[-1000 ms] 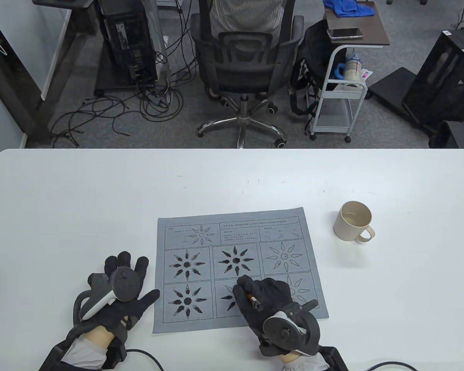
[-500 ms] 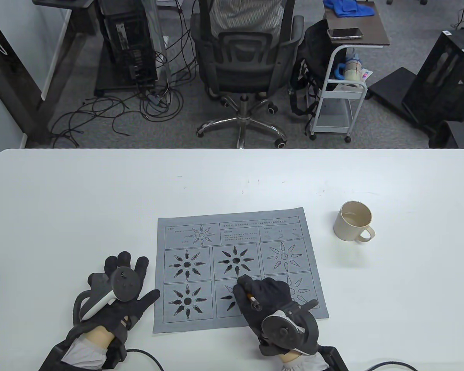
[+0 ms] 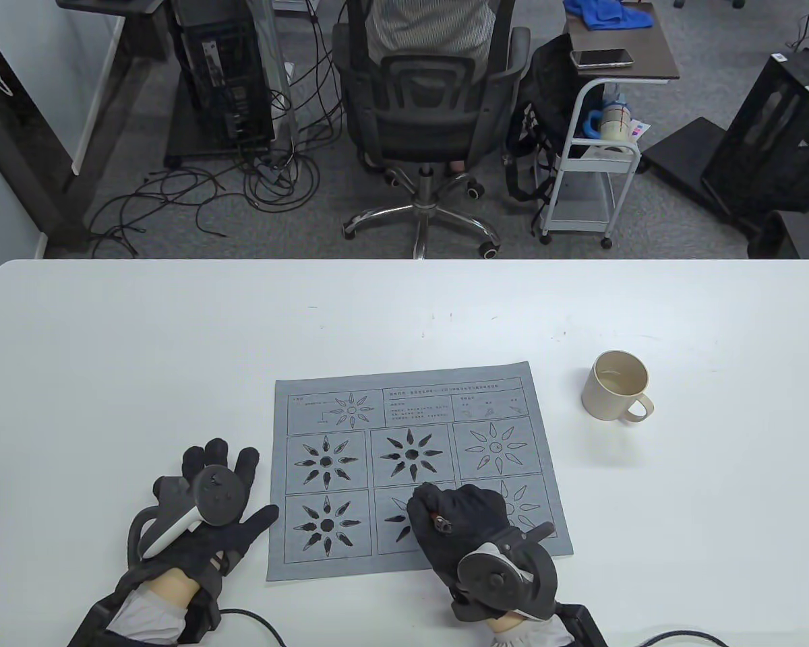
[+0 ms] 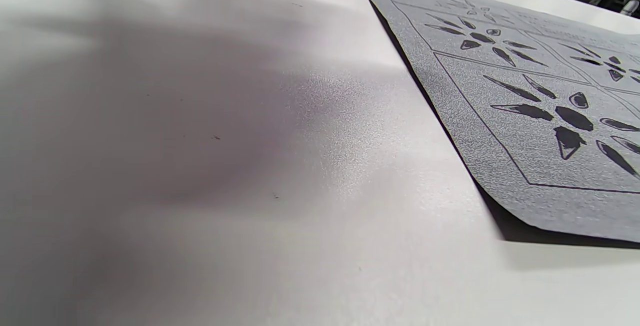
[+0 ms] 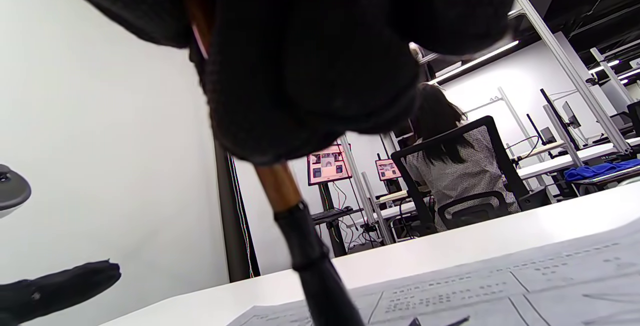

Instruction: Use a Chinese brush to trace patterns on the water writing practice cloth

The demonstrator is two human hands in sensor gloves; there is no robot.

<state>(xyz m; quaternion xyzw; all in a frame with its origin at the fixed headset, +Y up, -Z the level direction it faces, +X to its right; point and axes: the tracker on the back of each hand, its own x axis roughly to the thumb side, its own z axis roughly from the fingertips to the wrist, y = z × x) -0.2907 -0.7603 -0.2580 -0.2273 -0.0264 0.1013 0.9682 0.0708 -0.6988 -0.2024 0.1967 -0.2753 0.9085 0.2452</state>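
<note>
The brush (image 3: 439, 522) is now held more upright by the curled right hand (image 3: 462, 522), painting the practice cloth's (image 3: 404, 397) bottom-middle flower. The left hand (image 3: 205, 515) is laid flat.

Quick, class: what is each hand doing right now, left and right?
Left hand: open, fingers spread flat on the table beside the cloth, holding nothing.
Right hand: closed around the brush, over the cloth.

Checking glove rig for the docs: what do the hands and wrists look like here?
Both the left hand and right hand wear black knit sensor gloves covering the fingers. Each back carries a dark grey round tracker with a ring and a white part. Light grey sleeves show at the wrists, with black straps and black cables running off the near edge.
</note>
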